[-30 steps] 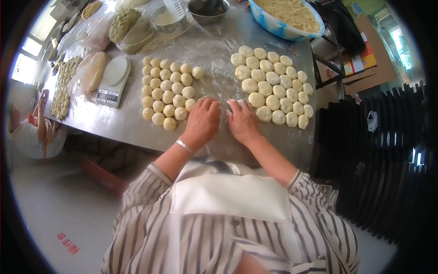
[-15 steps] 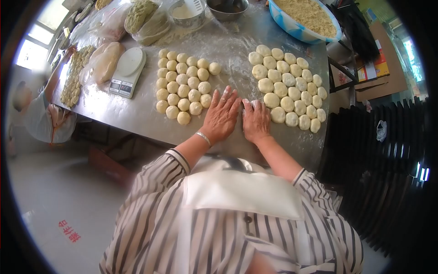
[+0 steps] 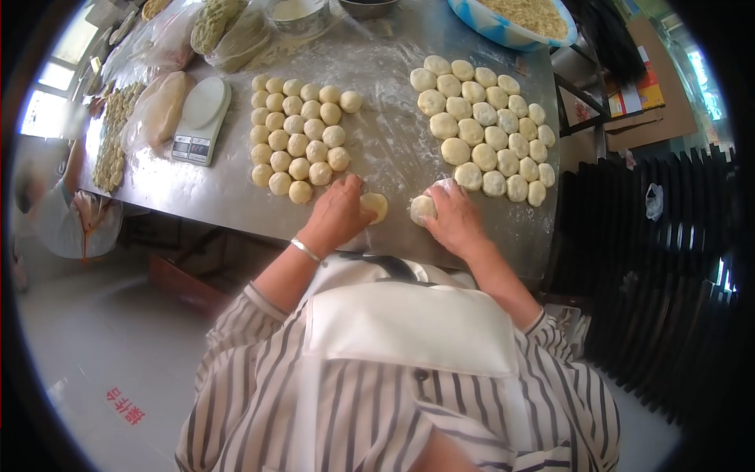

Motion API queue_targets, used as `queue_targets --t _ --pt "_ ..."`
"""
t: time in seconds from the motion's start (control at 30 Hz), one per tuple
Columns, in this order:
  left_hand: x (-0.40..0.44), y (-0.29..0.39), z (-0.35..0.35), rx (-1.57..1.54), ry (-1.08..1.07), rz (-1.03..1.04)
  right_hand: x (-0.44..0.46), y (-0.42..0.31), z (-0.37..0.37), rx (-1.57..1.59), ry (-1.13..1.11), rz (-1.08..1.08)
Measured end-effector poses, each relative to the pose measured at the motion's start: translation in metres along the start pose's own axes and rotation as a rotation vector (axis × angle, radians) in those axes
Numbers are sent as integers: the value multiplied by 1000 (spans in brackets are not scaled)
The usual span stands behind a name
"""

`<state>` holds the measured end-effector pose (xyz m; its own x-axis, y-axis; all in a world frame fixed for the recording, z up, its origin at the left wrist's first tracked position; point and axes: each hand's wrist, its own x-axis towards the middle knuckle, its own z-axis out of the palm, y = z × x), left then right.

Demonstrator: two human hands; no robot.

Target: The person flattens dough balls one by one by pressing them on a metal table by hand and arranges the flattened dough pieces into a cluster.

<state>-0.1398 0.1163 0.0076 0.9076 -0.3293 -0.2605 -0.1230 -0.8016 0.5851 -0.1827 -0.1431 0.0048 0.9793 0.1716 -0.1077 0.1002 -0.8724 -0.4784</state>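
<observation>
My left hand (image 3: 338,211), with a bracelet at the wrist, curls at the edge of a flattened dough round (image 3: 376,208), its thumb against it. Across a short gap, my right hand (image 3: 458,217) grips another dough round (image 3: 423,209) between thumb and floury fingers. Both rounds are at the near side of the steel table (image 3: 377,149). Beyond my left hand lie rows of rounded dough balls (image 3: 297,144). On the right, past my right hand, flatter dough rounds (image 3: 495,138) form a similar block.
A kitchen scale (image 3: 199,122) and bagged dough (image 3: 163,110) stand to the left. A blue-and-white basin (image 3: 503,31) of crumbly filling sits at the back. Dark stacked trays (image 3: 645,267) rise on the right. Another person (image 3: 75,212) works at far left.
My hands were flat with fingers stretched out; now they have drawn back and curled, each at a dough round that has come into sight. The view has shifted slightly.
</observation>
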Motion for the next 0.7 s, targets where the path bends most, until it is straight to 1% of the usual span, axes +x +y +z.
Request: queue_targets --t 0.07,0.1,0.17,0.2,0.27,0.3,0.37,0.4,0.47,0.6,0.67,0.7 --pt "6 3 -6 -148 -162 -79 5 -4 -3 98 -125 131" --pt "9 5 -9 -223 -242 -118 3 -5 -3 125 -83 92" --pt "0 4 7 -86 43 159 -4 -8 -1 181 -3 12" --pt "-8 8 10 -18 179 293 -8 -7 -1 125 56 -93" --pt "-25 9 7 -6 95 414 -16 -1 -2 13 170 -302" --pt "-28 11 3 2 54 478 -17 2 0 98 186 -236" --pt "-22 9 7 -95 70 347 -21 7 11 267 216 -101" --pt "-19 9 9 -143 77 283 -18 6 14 224 268 -100" --pt "-12 12 11 -113 55 338 2 3 19 128 380 -97" --pt "-12 22 13 -55 43 440 26 3 35 -32 398 -109" --pt "-15 26 4 0 122 452 33 3 40 -89 436 -120" --pt "-15 27 1 27 158 461 35 1 41 -102 414 -102"
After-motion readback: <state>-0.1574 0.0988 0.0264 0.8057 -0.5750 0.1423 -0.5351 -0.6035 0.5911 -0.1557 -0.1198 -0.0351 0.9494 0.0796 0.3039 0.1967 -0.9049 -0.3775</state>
